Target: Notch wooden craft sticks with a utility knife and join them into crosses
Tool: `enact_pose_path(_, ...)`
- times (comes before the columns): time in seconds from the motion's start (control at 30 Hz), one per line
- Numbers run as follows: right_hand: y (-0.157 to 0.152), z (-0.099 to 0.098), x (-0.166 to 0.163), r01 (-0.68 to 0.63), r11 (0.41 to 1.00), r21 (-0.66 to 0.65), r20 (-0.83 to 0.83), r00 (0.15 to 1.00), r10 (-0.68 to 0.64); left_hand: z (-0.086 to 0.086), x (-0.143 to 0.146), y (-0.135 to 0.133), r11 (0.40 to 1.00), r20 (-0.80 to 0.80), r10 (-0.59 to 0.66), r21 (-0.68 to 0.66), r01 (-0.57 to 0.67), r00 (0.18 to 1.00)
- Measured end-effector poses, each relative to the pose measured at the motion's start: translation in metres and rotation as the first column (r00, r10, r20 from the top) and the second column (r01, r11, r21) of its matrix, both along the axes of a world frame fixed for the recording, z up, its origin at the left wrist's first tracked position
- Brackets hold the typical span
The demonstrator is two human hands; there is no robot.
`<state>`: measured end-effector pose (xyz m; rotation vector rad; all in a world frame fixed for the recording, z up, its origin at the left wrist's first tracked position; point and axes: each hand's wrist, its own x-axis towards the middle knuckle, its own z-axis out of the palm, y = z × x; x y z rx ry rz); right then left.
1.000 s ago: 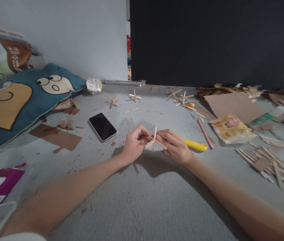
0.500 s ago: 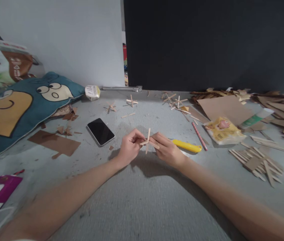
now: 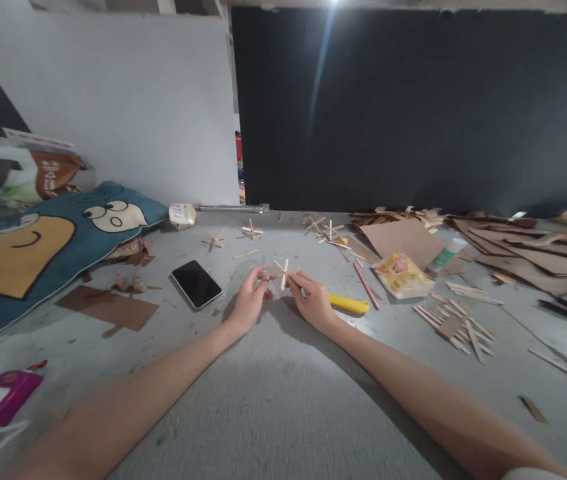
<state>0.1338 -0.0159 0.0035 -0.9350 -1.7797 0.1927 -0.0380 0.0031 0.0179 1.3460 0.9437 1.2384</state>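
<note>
A small star of crossed wooden craft sticks (image 3: 284, 274) is held up off the table, pinched at its right side by the fingertips of my right hand (image 3: 312, 301). My left hand (image 3: 250, 298) is just left of the star, its fingers loosely bent and parted from the thumb. Whether a left fingertip brushes a stick end is too small to tell. A yellow utility knife (image 3: 348, 304) lies beside my right hand. Left of my left hand rests a phone (image 3: 196, 284). More stick stars (image 3: 251, 230) stand on the table behind my hands.
A pink striped pencil (image 3: 366, 285), a yellow packet (image 3: 402, 275) and a glue stick (image 3: 446, 255) lie to the right, near a heap of craft sticks (image 3: 456, 327). Cardboard pieces (image 3: 108, 307), a blue cushion (image 3: 83, 233) and a magenta glue gun (image 3: 6, 407) are on the left.
My left hand has loosened and drawn slightly away from the stick star, which stays in my right fingers. The camera view has tilted upward and turned somewhat right.
</note>
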Motion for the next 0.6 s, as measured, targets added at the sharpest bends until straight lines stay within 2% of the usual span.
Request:
enact_pose_path(0.1,0.003,-0.005,0.000,0.051,0.997,0.060,0.034,0.998,-0.053,0.004,-0.002,0.001,0.998,0.017,0.060,0.026,-0.060,0.998)
enact_pose_path(0.23,0.007,-0.009,-0.001,0.068,0.994,0.087,0.093,0.993,-0.076,0.002,-0.002,0.003,0.995,0.036,0.054,0.079,-0.056,0.998)
enact_pose_path(0.33,0.008,-0.009,-0.001,0.078,0.994,0.074,0.110,0.990,-0.086,-0.002,0.000,0.001,0.996,0.038,-0.012,0.088,0.009,0.999)
enact_pose_path(0.47,0.008,-0.010,0.001,0.083,0.995,0.054,0.147,0.985,-0.090,-0.005,0.004,-0.003,0.981,-0.049,-0.141,0.127,0.146,0.989)
enact_pose_path(0.6,0.008,-0.011,0.003,0.106,0.994,0.042,0.181,0.977,-0.111,-0.007,0.006,-0.003,0.966,-0.114,-0.191,0.153,0.207,0.975)
